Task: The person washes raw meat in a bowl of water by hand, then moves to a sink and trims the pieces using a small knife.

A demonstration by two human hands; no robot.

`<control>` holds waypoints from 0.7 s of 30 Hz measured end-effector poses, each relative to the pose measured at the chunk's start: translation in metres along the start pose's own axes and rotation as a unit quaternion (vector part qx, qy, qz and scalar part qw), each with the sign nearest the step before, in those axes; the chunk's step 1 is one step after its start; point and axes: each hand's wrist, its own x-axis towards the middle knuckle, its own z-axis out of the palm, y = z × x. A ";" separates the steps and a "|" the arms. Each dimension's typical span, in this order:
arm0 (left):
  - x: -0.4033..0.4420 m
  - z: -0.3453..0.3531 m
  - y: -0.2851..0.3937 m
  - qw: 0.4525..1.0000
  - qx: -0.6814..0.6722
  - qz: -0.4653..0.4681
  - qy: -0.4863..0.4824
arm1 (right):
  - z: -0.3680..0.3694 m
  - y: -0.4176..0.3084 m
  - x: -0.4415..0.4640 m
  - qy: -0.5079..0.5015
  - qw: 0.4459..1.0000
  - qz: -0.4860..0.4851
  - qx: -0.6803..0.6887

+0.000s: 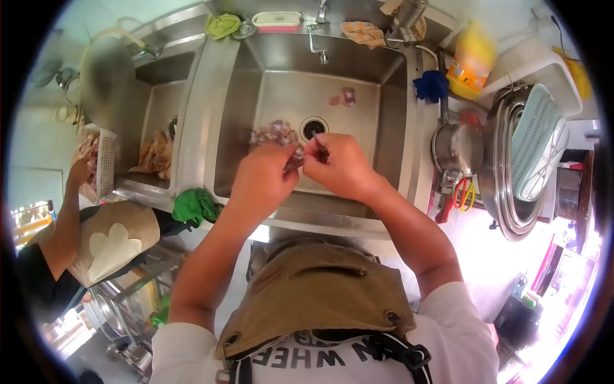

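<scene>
Both my hands are over a large steel sink. My left hand is closed, its fingers pinching one side of a small, dark reddish piece of meat. The fingertips of my right hand grip the other side, with a dark bit showing at the thumb. The exact kind of meat is hard to make out. Just beyond my left hand, a pile of purplish-pink meat pieces lies on the sink floor. Farther back to the right sits a separate piece of meat. The drain is just past my fingers.
At left, another person's hand holds a white basket of pale meat beside a second sink. A green cloth lies on the near ledge. To the right are a pot, scissors and a yellow bottle.
</scene>
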 end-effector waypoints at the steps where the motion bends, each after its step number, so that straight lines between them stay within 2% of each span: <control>1: -0.001 0.000 0.002 0.999 0.037 0.007 0.005 | 0.000 -0.003 0.000 -0.025 0.997 0.051 0.043; 3: -0.003 0.001 0.001 0.997 0.082 0.008 -0.001 | -0.001 -0.008 0.001 -0.078 0.977 0.154 0.125; 5: -0.007 0.007 -0.009 0.994 0.103 -0.006 -0.022 | 0.001 0.001 -0.003 -0.068 0.982 0.152 0.091; 6: -0.011 0.014 -0.015 0.996 0.079 0.019 -0.023 | 0.005 0.002 -0.002 -0.071 0.984 0.140 0.079; 7: -0.016 0.017 -0.022 0.996 0.075 0.040 -0.021 | 0.000 -0.025 -0.004 -0.089 0.976 0.187 0.071; 8: -0.018 0.019 -0.022 0.996 0.073 0.018 -0.051 | 0.000 -0.026 -0.005 -0.083 0.970 0.225 0.029; 9: -0.014 0.010 -0.014 0.997 0.057 0.026 -0.039 | 0.004 -0.008 -0.006 -0.073 0.971 0.218 0.062; 10: -0.015 0.011 -0.019 0.999 0.000 0.046 -0.020 | 0.002 0.009 -0.008 -0.084 0.941 0.241 0.222; 11: -0.016 0.014 -0.030 0.996 -0.052 0.072 0.002 | 0.002 0.005 -0.005 -0.070 0.905 0.264 0.327; 12: -0.021 0.012 -0.034 0.995 -0.061 0.076 0.007 | 0.005 0.006 -0.006 -0.068 0.884 0.276 0.370; 19: -0.026 -0.014 -0.035 0.986 -0.160 0.040 -0.036 | 0.004 0.016 0.000 -0.108 0.751 0.362 0.542; 20: -0.029 -0.015 -0.038 0.986 -0.156 0.036 -0.034 | 0.003 0.013 0.000 -0.137 0.729 0.341 0.577; 21: -0.032 -0.013 -0.042 0.987 -0.154 0.031 -0.034 | 0.004 0.012 0.002 -0.156 0.737 0.312 0.579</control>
